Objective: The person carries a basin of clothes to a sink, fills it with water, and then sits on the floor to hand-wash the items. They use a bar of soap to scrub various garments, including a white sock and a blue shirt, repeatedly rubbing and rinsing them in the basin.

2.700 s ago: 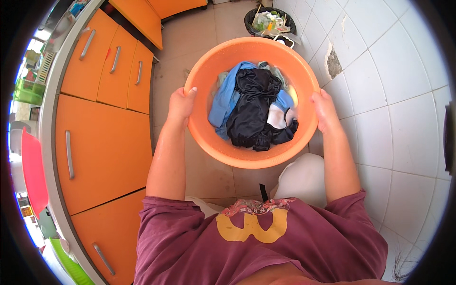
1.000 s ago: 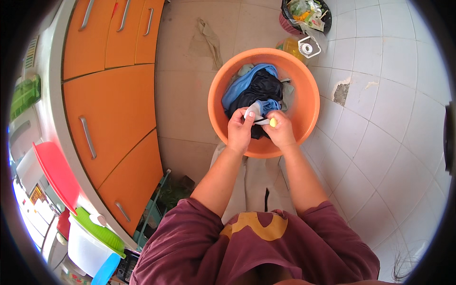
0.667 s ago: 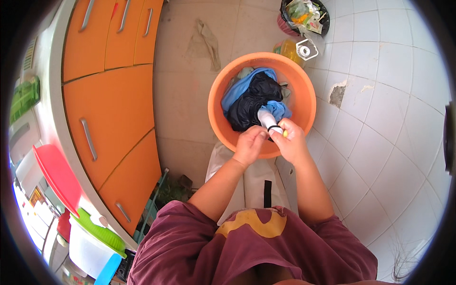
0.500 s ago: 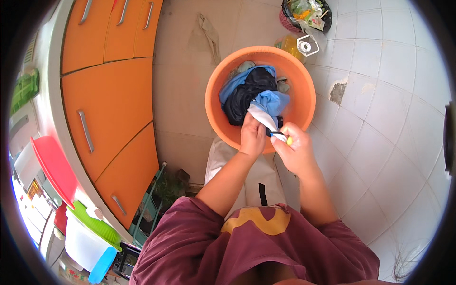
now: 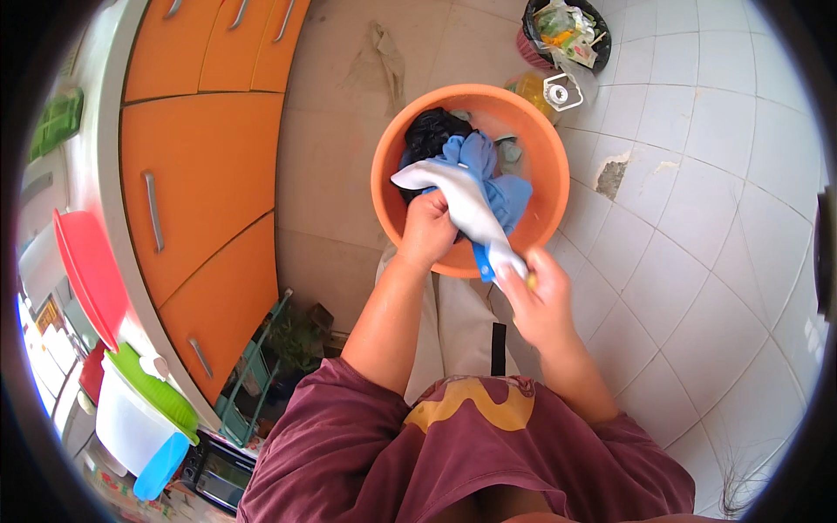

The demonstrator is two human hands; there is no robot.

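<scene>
An orange plastic basin (image 5: 558, 196) holds wet clothes. A garment with blue cloth (image 5: 471, 154) and a white part (image 5: 466, 207) is drawn up over the near rim, and dark cloth (image 5: 429, 131) bunches behind it. My left hand (image 5: 429, 234) is closed on the garment near the basin's front left. Beyond the near right rim, my right hand (image 5: 542, 296) grips the end of the white part. A small yellow piece (image 5: 531, 281) shows at its fingers; its kind is unclear. A bright blue strip (image 5: 482, 261) hangs beside the white cloth.
Orange cabinets (image 5: 205, 174) line the left under a counter with a red basin (image 5: 91, 279). A bottle of yellow liquid (image 5: 529, 89) and a lined waste bin (image 5: 534, 52) stand behind the basin. White tiled wall (image 5: 680, 218) rises on the right. A cloth (image 5: 381, 65) lies on the floor.
More of the white part is pulled out and stretched between my hands. My left hand moved left, and my right hand went slightly nearer to me. The dark cloth sits farther back left.
</scene>
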